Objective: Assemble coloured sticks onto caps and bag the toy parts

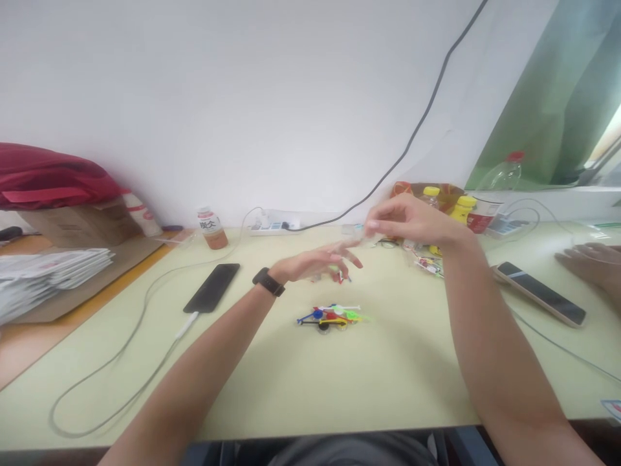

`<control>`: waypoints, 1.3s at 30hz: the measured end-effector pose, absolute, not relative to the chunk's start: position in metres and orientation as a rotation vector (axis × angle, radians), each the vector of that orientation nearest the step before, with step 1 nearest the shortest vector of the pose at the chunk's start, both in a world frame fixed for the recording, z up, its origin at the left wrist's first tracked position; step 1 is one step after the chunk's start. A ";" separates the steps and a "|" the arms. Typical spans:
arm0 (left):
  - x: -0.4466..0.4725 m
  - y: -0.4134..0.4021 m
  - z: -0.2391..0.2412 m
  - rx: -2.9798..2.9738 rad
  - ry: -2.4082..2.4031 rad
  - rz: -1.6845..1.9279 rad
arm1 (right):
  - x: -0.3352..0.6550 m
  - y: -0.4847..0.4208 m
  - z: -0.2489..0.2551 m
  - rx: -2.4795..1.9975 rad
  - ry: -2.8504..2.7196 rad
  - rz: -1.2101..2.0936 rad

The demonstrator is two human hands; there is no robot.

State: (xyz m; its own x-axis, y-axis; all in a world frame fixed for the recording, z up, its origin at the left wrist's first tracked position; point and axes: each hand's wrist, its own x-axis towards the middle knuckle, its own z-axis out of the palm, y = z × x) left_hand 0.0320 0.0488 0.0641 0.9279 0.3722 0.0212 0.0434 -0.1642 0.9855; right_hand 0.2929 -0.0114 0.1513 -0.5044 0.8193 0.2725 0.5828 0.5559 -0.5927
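On the table lies a small pile of coloured plastic pieces (334,317), with thin rods and round discs in blue, red, yellow, green, white and black. Beyond the pile, my left hand (315,262) hovers with its fingers stretched out and apart, a black watch (268,282) on its wrist. More small coloured pieces (338,277) show under its fingers, partly hidden. My right hand (412,220) is raised to the right, thumb and fingertips pinched together. Something pale and bluish is by those fingertips, too blurred to name.
A black phone (212,288) on a white cable lies left; another phone (541,293) lies right, near another person's hand (592,265). Behind are a drink bottle (212,228), a power strip (266,224), yellow-capped bottles (463,208) and a bag of small pieces (429,265).
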 end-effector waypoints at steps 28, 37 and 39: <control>0.035 0.050 0.062 1.750 0.079 0.094 | 0.281 0.009 0.134 -0.242 -2.745 1.521; 0.024 0.046 0.083 1.886 0.170 0.117 | 0.279 0.003 0.144 -0.315 -2.779 1.462; 0.022 0.043 0.089 1.925 0.200 0.104 | 0.279 0.000 0.146 -0.385 -2.781 1.421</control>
State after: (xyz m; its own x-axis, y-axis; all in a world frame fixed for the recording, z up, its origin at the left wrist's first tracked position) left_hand 0.0217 0.0432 0.0895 0.9817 0.1891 -0.0240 0.0893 -0.3451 0.9343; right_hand 0.2790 -0.0004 0.1457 -0.9701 0.2138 -0.1149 0.2184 0.5622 -0.7976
